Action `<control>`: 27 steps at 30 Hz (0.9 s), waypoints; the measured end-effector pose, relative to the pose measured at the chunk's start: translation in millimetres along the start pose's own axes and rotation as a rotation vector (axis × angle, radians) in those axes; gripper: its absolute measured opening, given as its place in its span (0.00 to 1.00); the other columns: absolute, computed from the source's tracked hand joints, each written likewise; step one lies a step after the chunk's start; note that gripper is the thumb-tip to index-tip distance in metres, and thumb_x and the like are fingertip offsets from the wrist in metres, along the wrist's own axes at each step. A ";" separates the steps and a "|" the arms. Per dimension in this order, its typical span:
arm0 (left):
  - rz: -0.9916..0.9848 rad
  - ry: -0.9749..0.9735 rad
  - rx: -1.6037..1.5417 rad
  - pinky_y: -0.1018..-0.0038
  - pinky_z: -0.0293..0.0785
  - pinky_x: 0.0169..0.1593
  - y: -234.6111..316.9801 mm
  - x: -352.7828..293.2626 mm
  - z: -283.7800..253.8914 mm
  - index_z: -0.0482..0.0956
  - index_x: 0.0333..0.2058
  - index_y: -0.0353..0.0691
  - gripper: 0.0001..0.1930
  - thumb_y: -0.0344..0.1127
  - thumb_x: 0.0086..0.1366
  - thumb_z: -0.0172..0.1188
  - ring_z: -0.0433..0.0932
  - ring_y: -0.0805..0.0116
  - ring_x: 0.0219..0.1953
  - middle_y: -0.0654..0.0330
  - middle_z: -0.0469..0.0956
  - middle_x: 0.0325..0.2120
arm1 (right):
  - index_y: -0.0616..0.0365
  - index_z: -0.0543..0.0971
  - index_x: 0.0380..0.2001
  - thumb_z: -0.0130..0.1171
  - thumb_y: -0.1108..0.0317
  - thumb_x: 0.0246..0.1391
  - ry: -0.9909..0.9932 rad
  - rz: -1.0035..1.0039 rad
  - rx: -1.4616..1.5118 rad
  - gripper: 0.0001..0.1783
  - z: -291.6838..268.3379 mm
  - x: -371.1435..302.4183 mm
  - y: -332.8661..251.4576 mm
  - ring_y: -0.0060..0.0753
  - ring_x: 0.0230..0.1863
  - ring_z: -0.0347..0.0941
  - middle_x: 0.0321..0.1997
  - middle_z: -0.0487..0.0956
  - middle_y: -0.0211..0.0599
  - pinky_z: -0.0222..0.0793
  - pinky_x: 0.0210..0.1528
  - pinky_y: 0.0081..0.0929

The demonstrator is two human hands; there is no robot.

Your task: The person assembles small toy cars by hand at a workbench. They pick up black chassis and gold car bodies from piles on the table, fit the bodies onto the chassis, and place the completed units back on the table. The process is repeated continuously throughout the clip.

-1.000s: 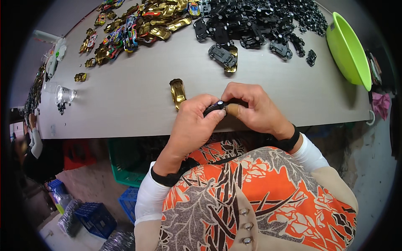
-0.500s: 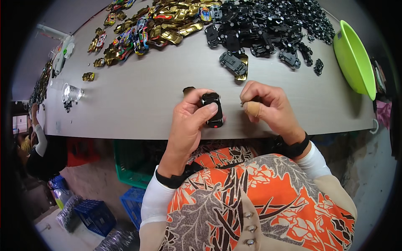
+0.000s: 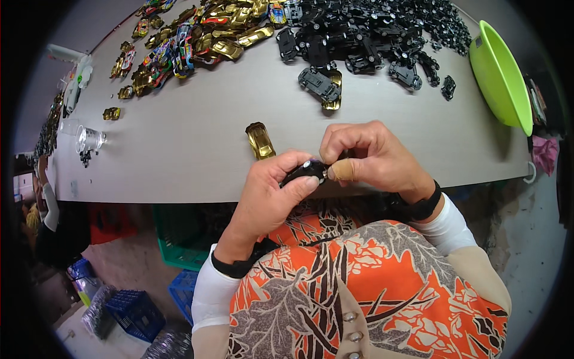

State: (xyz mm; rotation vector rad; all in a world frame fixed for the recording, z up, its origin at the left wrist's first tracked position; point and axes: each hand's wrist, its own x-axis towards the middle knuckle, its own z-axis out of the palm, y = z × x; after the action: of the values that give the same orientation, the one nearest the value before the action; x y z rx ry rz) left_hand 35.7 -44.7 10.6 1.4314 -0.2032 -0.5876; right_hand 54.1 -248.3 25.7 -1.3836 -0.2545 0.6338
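My left hand [image 3: 254,194] is closed around a black toy car chassis [image 3: 293,174], tilted so that its pale wheel hubs show. Against the chassis's right end, the fingertips of my right hand [image 3: 379,158] are pinched together, with a tan bandage on the thumb. Whatever they hold is too small and hidden to name. Just beyond my left fingers lies a gold toy car body [image 3: 260,141]. Farther off, a grey-black chassis [image 3: 318,85] rests partly over another gold car body [image 3: 332,102].
Gold and coloured car bodies [image 3: 227,48] are heaped at the far left, beside a pile of black chassis [image 3: 359,36]. A green basin [image 3: 501,78] leans at the right. At left stands a clear plastic cup [image 3: 89,139]. Crates [image 3: 136,314] sit below the table; another person's arm [image 3: 49,203] shows far left.
My right hand has moved left to meet the chassis. My left hand has lowered slightly and turned the chassis on its side. The nearby gold body is now uncovered.
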 end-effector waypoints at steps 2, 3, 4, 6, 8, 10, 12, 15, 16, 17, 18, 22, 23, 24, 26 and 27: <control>0.089 -0.002 0.118 0.82 0.68 0.34 0.8 -3.4 1.8 0.74 0.38 0.29 0.10 0.26 0.57 0.56 0.69 0.80 0.28 0.66 0.73 0.25 | 0.62 0.75 0.25 0.58 0.78 0.44 0.017 0.140 0.002 0.02 4.2 -0.4 -3.4 0.14 0.25 0.68 0.22 0.73 0.25 0.65 0.27 0.15; 0.126 0.019 0.157 0.81 0.67 0.32 -0.5 -4.8 3.3 0.75 0.36 0.30 0.08 0.24 0.56 0.55 0.69 0.80 0.26 0.65 0.73 0.23 | 0.63 0.75 0.24 0.58 0.78 0.44 0.027 0.209 0.002 0.02 7.5 -1.7 -4.1 0.13 0.25 0.67 0.21 0.73 0.24 0.64 0.27 0.15; 0.120 0.031 0.186 0.80 0.67 0.31 -2.1 -6.4 4.5 0.74 0.35 0.30 0.08 0.24 0.56 0.55 0.68 0.79 0.26 0.64 0.72 0.22 | 0.63 0.74 0.24 0.58 0.78 0.44 0.034 0.180 -0.039 0.03 9.5 -2.0 -1.5 0.13 0.25 0.66 0.20 0.72 0.24 0.63 0.27 0.15; 0.109 0.065 0.248 0.78 0.66 0.29 -7.0 -9.9 5.4 0.74 0.34 0.31 0.07 0.24 0.55 0.55 0.68 0.77 0.24 0.62 0.71 0.20 | 0.63 0.73 0.23 0.59 0.78 0.43 0.041 0.119 -0.122 0.04 12.5 0.1 10.9 0.13 0.24 0.64 0.20 0.72 0.25 0.62 0.27 0.16; 0.120 0.095 0.293 0.74 0.65 0.27 -11.6 -16.1 5.2 0.73 0.32 0.31 0.06 0.24 0.53 0.56 0.69 0.69 0.21 0.56 0.70 0.18 | 0.63 0.73 0.23 0.59 0.79 0.42 0.035 0.089 -0.160 0.04 19.4 1.9 20.8 0.14 0.25 0.63 0.20 0.71 0.26 0.61 0.27 0.19; 0.099 0.107 0.353 0.74 0.65 0.27 -12.2 -22.2 2.8 0.73 0.32 0.31 0.07 0.25 0.53 0.56 0.69 0.68 0.20 0.55 0.70 0.18 | 0.63 0.73 0.24 0.59 0.78 0.43 0.013 0.097 -0.186 0.05 25.2 2.5 23.2 0.18 0.24 0.64 0.20 0.72 0.30 0.62 0.27 0.21; 0.096 0.164 0.429 0.74 0.66 0.27 -4.9 -34.3 -0.7 0.74 0.32 0.32 0.07 0.26 0.53 0.57 0.69 0.68 0.20 0.56 0.70 0.18 | 0.63 0.73 0.26 0.59 0.78 0.43 -0.041 -0.120 -0.316 0.05 34.2 8.3 29.9 0.23 0.24 0.67 0.22 0.73 0.35 0.64 0.28 0.22; 0.004 0.215 0.423 0.76 0.67 0.27 3.2 -56.6 -18.3 0.75 0.32 0.32 0.08 0.27 0.51 0.59 0.70 0.72 0.20 0.57 0.72 0.20 | 0.62 0.74 0.32 0.58 0.78 0.43 -0.122 -0.185 -0.331 0.09 36.1 15.2 21.6 0.33 0.25 0.71 0.24 0.75 0.42 0.66 0.30 0.26; -0.080 0.335 0.385 0.79 0.67 0.27 4.4 -69.9 -23.3 0.76 0.32 0.31 0.08 0.26 0.51 0.58 0.70 0.76 0.21 0.60 0.73 0.20 | 0.62 0.74 0.33 0.57 0.78 0.44 -0.118 -0.172 -0.332 0.10 32.2 15.9 16.7 0.33 0.26 0.71 0.25 0.75 0.42 0.67 0.30 0.26; -0.103 0.486 0.272 0.83 0.67 0.26 0.5 -82.4 -29.6 0.77 0.32 0.31 0.08 0.24 0.51 0.57 0.70 0.80 0.21 0.64 0.74 0.21 | 0.63 0.74 0.34 0.56 0.79 0.43 0.007 -0.288 -0.416 0.10 22.2 18.0 17.6 0.33 0.26 0.72 0.25 0.75 0.41 0.67 0.30 0.26; -0.164 0.567 0.234 0.85 0.66 0.26 -1.4 -94.3 -40.2 0.77 0.32 0.31 0.08 0.23 0.52 0.57 0.70 0.81 0.22 0.65 0.74 0.22 | 0.63 0.74 0.34 0.56 0.79 0.43 0.133 -0.402 -0.496 0.11 8.5 19.3 16.8 0.32 0.26 0.72 0.26 0.75 0.40 0.68 0.30 0.25; -0.257 0.806 0.162 0.83 0.70 0.32 -80.5 -157.7 -91.5 0.75 0.41 0.29 0.16 0.25 0.51 0.62 0.75 0.76 0.28 0.59 0.77 0.29 | 0.63 0.72 0.34 0.57 0.79 0.39 0.443 -0.378 -0.946 0.13 -24.2 30.8 -13.9 0.41 0.26 0.71 0.27 0.72 0.41 0.67 0.29 0.31; -0.227 0.854 0.398 0.81 0.71 0.35 -88.9 -163.3 -95.3 0.74 0.43 0.30 0.18 0.25 0.51 0.62 0.76 0.74 0.31 0.57 0.77 0.31 | 0.62 0.72 0.33 0.58 0.78 0.39 0.465 -0.424 -1.033 0.13 -28.0 36.4 -13.0 0.42 0.27 0.71 0.27 0.71 0.41 0.67 0.29 0.33; -0.191 0.898 0.637 0.80 0.72 0.37 -88.4 -163.3 -95.8 0.73 0.46 0.30 0.20 0.24 0.51 0.62 0.76 0.72 0.34 0.54 0.77 0.34 | 0.62 0.71 0.32 0.59 0.77 0.39 0.486 -0.473 -1.119 0.13 -30.8 44.4 -11.2 0.44 0.28 0.71 0.27 0.71 0.41 0.67 0.29 0.35; -0.217 0.996 0.717 0.74 0.72 0.46 -74.7 -160.5 -96.6 0.69 0.52 0.32 0.26 0.22 0.52 0.60 0.77 0.66 0.43 0.48 0.77 0.41 | 0.61 0.70 0.30 0.60 0.74 0.38 0.503 -0.453 -1.268 0.13 -31.5 54.1 -8.6 0.47 0.30 0.71 0.27 0.70 0.41 0.66 0.30 0.39; -0.132 1.016 0.612 0.73 0.72 0.46 -50.9 -148.5 -91.9 0.70 0.51 0.32 0.25 0.21 0.51 0.60 0.77 0.66 0.42 0.49 0.77 0.40 | 0.61 0.69 0.30 0.60 0.73 0.38 0.494 -0.386 -1.330 0.13 -30.1 57.7 -7.2 0.47 0.31 0.71 0.27 0.70 0.41 0.66 0.30 0.40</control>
State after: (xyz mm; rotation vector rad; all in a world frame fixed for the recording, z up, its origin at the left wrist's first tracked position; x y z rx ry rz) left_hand -59.2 107.3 -20.9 2.1740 0.5692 0.1795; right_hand 118.4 -241.7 15.7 -2.5964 -0.5710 -0.3429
